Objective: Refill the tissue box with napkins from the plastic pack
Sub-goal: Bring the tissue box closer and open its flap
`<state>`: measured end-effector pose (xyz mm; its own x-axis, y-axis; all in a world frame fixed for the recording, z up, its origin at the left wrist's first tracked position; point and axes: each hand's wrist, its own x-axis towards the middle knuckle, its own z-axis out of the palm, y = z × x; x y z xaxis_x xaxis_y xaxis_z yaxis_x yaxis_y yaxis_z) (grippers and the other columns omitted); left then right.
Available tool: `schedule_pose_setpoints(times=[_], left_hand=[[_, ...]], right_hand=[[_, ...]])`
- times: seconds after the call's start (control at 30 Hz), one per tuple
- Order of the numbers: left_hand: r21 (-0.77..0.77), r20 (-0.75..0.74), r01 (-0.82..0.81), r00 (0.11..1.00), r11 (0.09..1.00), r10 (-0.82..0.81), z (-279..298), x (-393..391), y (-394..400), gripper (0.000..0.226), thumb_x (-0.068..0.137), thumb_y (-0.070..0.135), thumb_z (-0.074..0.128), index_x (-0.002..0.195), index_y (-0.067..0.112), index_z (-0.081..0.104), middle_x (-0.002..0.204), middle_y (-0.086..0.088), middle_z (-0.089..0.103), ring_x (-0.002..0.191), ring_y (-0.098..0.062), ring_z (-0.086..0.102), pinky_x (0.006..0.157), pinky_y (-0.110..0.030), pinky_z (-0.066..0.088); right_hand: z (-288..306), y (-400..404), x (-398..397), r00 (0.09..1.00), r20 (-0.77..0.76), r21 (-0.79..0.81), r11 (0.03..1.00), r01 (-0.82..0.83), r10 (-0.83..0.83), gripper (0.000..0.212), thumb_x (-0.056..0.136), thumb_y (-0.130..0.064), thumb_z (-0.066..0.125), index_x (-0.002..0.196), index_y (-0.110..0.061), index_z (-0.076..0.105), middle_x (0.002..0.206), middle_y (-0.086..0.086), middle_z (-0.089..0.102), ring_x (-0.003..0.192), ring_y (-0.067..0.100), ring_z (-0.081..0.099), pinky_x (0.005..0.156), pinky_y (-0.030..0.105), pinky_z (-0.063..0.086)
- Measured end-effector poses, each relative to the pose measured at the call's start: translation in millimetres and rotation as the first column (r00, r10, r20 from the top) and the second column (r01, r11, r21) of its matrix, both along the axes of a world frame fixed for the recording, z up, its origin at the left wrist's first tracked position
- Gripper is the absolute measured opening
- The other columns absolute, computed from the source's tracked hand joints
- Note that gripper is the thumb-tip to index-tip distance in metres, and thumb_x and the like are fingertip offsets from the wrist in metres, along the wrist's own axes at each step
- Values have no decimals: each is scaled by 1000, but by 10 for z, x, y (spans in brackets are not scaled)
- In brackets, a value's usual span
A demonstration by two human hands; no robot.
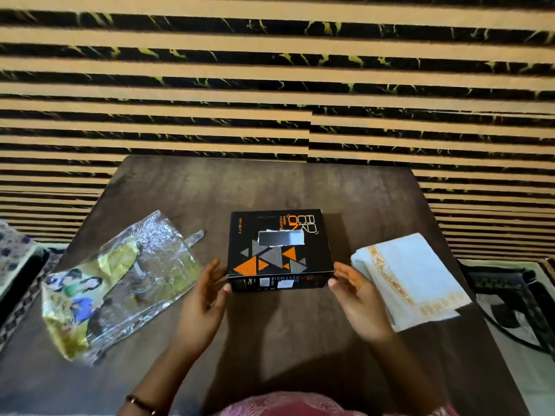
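Observation:
A black tissue box with orange and grey triangles lies flat in the middle of the dark wooden table, its top slot showing a pale opening. My left hand is at the box's near left corner, fingers spread and touching its edge. My right hand is at the near right corner, fingers apart, fingertips at the box's side. A stack of white napkins with a gold patterned border lies just right of the box. The clear plastic pack, crumpled and with a printed yellow-green label, lies to the left.
A striped tan and black wall rises directly behind the table. Patterned fabric shows past the left edge, and a dark cable lies on the floor to the right. A bangle is on my left wrist.

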<state>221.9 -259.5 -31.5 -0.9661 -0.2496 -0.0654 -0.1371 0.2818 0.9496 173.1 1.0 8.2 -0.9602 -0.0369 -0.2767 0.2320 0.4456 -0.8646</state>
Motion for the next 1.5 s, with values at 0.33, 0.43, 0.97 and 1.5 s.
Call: schedule_pose_setpoints(times=[0.33, 0.43, 0.97, 1.5], left_hand=[[-385, -90, -114, 992, 916, 86, 250, 14, -142, 34, 92, 19, 54, 125, 16, 49, 117, -9, 65, 101, -27, 63, 82, -36, 49], [-525, -117, -9, 991, 851, -62, 391, -332, 96, 43, 90, 32, 51, 128, 12, 48, 126, -10, 57, 111, -30, 55, 90, -36, 43], [-848, 198, 284, 953, 448, -228, 151, -418, 529, 83, 78, 69, 3, 149, 27, 1, 159, 7, -5, 145, -14, -10, 110, -47, -18], [-838, 191, 279, 955, 469, -226, 178, -444, 512, 82, 78, 71, 6, 148, 28, 5, 159, 7, -3, 145, -13, -9, 113, -48, -15]], right_hand=[[68, 223, 6, 997, 58, -22, 998, 56, -55, 15, 91, -18, 54, 100, -21, 65, 98, -2, 71, 90, 15, 67, 83, 30, 53], [71, 156, -153, 997, 64, 6, 999, 31, -32, 13, 90, -16, 54, 94, -22, 65, 94, 0, 69, 84, 15, 65, 75, 29, 52], [-77, -145, -172, 980, 178, -78, 994, -79, 91, 8, 83, -12, 61, 88, -17, 61, 84, 5, 65, 72, 16, 58, 56, 25, 44], [-97, -95, -428, 883, 437, -362, 932, -3, 173, 10, 82, -2, 61, 79, -11, 57, 80, 10, 65, 71, 26, 65, 65, 35, 55]])
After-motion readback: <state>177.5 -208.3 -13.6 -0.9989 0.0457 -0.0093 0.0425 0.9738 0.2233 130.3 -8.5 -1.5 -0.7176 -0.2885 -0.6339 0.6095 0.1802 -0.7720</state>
